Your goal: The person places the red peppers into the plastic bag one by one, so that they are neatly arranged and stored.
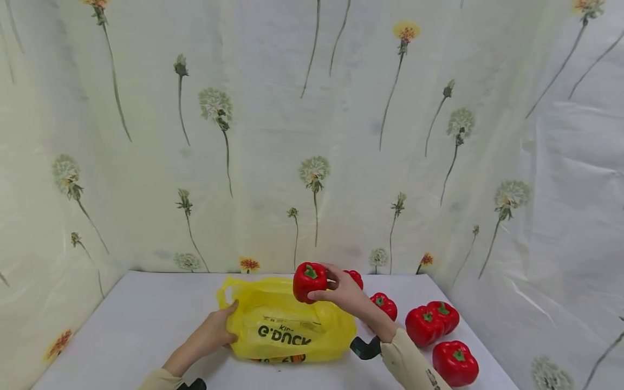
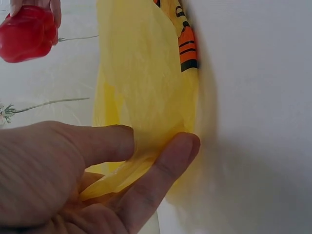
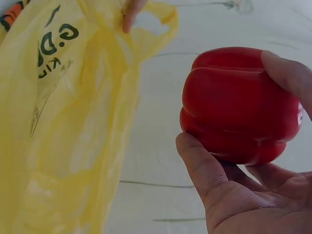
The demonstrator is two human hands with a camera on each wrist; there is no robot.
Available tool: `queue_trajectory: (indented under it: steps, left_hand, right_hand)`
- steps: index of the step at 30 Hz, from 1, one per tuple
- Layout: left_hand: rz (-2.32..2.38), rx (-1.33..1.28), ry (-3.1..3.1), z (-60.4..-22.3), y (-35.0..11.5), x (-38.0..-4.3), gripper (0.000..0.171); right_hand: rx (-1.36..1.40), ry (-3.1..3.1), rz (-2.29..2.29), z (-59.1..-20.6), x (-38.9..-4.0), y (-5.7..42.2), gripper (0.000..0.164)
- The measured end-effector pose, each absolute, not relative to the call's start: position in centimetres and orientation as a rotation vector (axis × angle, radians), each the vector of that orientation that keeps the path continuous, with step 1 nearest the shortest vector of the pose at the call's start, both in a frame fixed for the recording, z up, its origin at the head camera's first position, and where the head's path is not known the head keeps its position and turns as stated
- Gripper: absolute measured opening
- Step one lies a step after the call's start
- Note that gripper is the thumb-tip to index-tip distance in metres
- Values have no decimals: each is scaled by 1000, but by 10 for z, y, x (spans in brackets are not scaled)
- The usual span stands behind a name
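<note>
My right hand (image 1: 343, 292) holds a red bell pepper (image 1: 308, 283) above the right part of a yellow plastic bag (image 1: 273, 330). Thumb and fingers are curled about the pepper's sides in the right wrist view, and it hangs apart from the bag (image 3: 73, 146). With my left hand (image 1: 219, 327) I pinch the bag's left edge; in the left wrist view the thin plastic (image 2: 141, 87) runs between thumb and fingers. The bag lies on its side with dark lettering on it, upside down in the head view. Its inside is only partly visible.
On the right of the white table (image 1: 161, 309) lie several more red bell peppers (image 1: 455, 363), one of them (image 1: 354, 278) partly hidden behind my right hand. A flower-printed curtain (image 1: 263, 162) rises behind the table and along both sides.
</note>
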State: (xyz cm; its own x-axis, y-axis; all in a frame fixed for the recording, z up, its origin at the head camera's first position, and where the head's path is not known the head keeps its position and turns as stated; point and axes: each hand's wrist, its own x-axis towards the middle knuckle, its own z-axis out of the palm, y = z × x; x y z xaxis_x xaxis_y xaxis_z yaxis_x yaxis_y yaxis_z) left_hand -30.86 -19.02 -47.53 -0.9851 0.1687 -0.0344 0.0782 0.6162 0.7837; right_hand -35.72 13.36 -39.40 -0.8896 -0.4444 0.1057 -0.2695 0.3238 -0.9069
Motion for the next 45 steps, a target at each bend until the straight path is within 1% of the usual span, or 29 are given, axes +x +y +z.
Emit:
queue_trajectory:
  steps: [8,17,21,28,35,39,45]
  left_hand:
    - [1332,216,2707,-479,-192,-311,85]
    - [1347,267,2733,-479,-194,-309,83]
    - [1338,255,2740,-480,-193,-310,84]
    - [1286,210,2779,-480,-191,-313,85]
    - [1273,225,2779,-481,-191,-313,85]
    - [1282,240,2775,-481,-191,-312,86]
    - [1261,249,2801,-481,-191,-314,86]
  right_hand:
    - [-717,2333,-1607,-402,-371,109,79]
    - [-711,2310,-1603,-411,-382,78,77]
    - [-691,2296,-1594,-417,-383,69,78]
    - [-688,2294,-1554,-433,-389,50,78]
    - [-648,2266,-1575,-452,-394,33,76]
    - [-629,2263,-1594,-461,-395,28,75]
    - [-590,2285,-1580,-473,-398,25,78]
